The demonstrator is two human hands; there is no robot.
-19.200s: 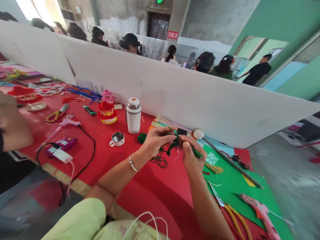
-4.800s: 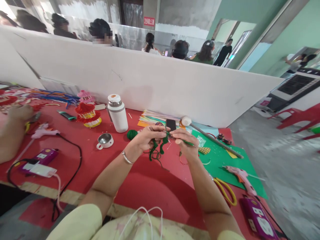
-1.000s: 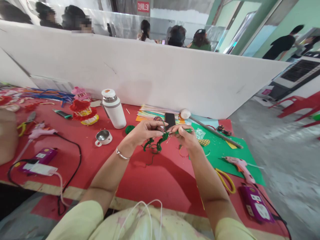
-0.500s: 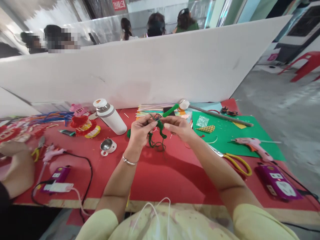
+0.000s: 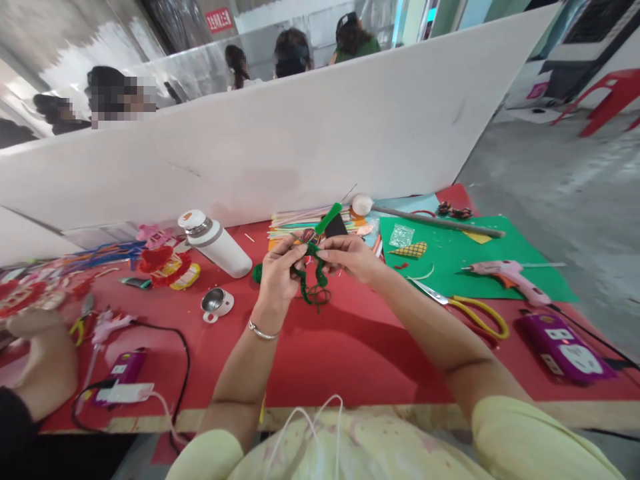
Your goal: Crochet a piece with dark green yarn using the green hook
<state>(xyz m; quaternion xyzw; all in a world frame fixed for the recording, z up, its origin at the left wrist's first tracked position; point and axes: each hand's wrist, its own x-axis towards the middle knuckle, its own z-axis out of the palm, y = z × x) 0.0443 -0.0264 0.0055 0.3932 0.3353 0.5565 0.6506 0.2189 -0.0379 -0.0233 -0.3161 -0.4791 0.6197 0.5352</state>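
Between my two hands stretches a narrow strip of dark green crocheted yarn (image 5: 323,272), its loose ends hanging down. My left hand (image 5: 281,275) pinches the strip near its top, thumb against fingers. The fingertips of my right hand (image 5: 353,258) are closed on the same piece from the other side. Just beyond the fingers is a green-handled hook (image 5: 329,218), its thin metal shaft pointing up and away; whether a finger touches it I cannot tell. Behind my left hand, partly hidden, are a green yarn ball (image 5: 257,273) and a multicoloured yarn bundle (image 5: 311,236).
A white bottle (image 5: 220,248) and a small metal cup (image 5: 216,303) stand to the left. Yellow-handled scissors (image 5: 480,317), a pink glue gun (image 5: 510,275) and a purple power strip (image 5: 565,350) lie right. Another person's hand (image 5: 43,353) rests far left. A white partition (image 5: 300,140) closes the back.
The green hook has turned: its metal shaft now points away, where its handle end pointed before. My right fingers have come closer to my left on the yarn. The view has tilted slightly.
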